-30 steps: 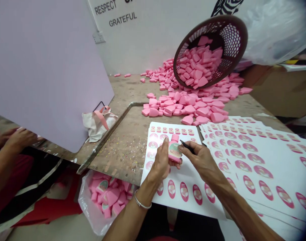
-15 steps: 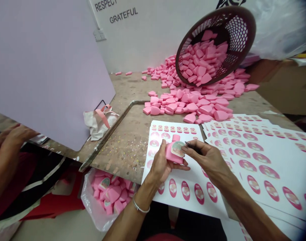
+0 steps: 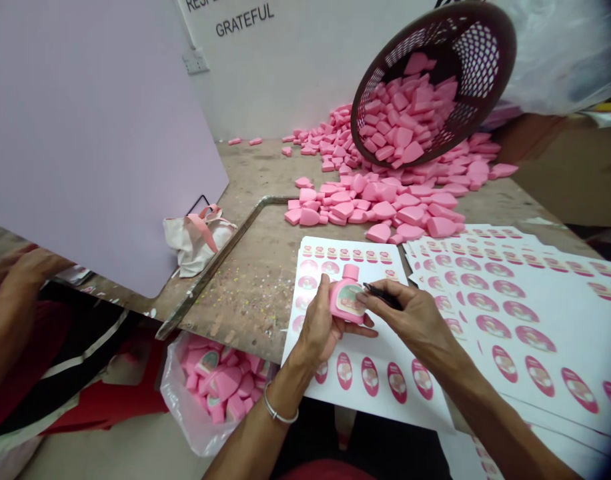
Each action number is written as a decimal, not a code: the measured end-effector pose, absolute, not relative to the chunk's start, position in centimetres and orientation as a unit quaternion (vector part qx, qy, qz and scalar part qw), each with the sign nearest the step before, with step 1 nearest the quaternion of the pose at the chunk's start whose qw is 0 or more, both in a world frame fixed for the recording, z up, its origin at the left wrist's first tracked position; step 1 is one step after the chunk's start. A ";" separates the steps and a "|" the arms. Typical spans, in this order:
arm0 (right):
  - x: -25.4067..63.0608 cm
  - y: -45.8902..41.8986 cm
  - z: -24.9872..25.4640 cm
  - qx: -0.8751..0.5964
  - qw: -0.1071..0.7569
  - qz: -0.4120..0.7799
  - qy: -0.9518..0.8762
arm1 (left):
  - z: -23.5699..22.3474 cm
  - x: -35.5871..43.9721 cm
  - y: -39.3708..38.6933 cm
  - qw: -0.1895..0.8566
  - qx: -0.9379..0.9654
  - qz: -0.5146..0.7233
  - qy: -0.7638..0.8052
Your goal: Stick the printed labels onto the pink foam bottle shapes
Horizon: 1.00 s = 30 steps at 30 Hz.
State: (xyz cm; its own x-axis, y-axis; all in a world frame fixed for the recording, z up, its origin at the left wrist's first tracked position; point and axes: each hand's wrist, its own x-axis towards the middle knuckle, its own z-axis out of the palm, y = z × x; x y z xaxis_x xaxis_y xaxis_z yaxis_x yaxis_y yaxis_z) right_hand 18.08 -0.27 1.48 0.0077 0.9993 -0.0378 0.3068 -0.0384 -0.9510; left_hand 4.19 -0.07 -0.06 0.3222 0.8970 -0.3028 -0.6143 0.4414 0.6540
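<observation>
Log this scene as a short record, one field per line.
Left hand: holds a small pink bottle-shaped piece
Label: green and beige, on the piece's front
Right hand: holds a slim black pointed tool, fingertips at the label's edge
Beneath: white paper sheet with pink oval prints
Right side: overlapping similar sheets
Back: tipped dark-brown perforated basket, pink pieces inside and spilled around it
Below table edge: translucent plastic bag of pieces, some labelled
Far left: another person's hands
</observation>
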 end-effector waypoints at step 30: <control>18.0 -0.6 2.5 -0.567 0.416 0.456 -0.545 | -0.4 4.6 -0.5 0.754 0.261 0.480 0.366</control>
